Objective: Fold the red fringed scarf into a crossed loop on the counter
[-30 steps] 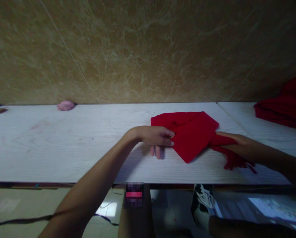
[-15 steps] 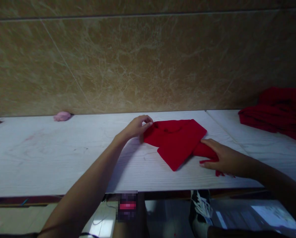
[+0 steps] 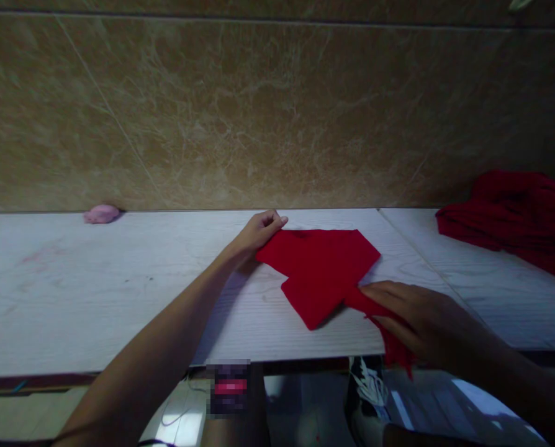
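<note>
From my remote seat I judged the likeliest trouble to be at the right hand (image 3: 421,310); it had the narrow tail (image 3: 373,302) of the red cloth (image 3: 321,261) between thumb and fingers, and a hard pull there could have dragged the folded layers askew; the fringe (image 3: 398,357) reached past the front edge of the worktop (image 3: 119,323), so a snag on that edge might have tugged the tail if the hold slackened; the left hand (image 3: 261,230) seemed to pinch the cloth's far left corner, fingers curled in, and I thought a slip there would have let the fold skew; the cloth lay on the worktop between the back edge, below the tiled wall (image 3: 259,124), and the front edge, its lowest point near the latter; it looked an even, bright red, matte and probably soft, with a nearly straight far side, a blunt point on the right, and a flap angled toward the front edge, a notch opening on its left; a darker red pile (image 3: 514,217) sat well to the right by the back edge
</note>
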Available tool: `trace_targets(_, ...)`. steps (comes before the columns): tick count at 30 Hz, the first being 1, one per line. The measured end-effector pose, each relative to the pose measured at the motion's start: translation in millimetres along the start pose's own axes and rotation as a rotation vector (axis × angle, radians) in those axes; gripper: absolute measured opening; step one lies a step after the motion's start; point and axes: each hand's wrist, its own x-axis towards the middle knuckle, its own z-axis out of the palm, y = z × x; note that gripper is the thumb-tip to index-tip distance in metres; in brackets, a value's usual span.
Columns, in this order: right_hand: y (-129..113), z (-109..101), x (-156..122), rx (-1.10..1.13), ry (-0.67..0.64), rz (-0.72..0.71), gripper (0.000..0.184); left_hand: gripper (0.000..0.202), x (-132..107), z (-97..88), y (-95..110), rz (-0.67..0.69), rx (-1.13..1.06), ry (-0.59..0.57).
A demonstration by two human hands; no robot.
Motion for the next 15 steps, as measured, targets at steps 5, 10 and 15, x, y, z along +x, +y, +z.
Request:
trace_targets(5,20.5,-9.3,7.5,0.247,-0.049,0.178,0.049,0.045,-4.9,-6.9,-6.5,-0.018,0.119,-0.167)
trace_targets(10,78.4,-14.9,71.9,0.085,0.155,0.663,0.049,0.054,-6.1,-12.7,3.0,0.080,0.473,-0.194)
trace_targets(15,86.1,12.0,124.4,-0.030,-0.076,0.889,0.062,0.051,-10.1,0.0,23.3,0.196,0.598,-0.299)
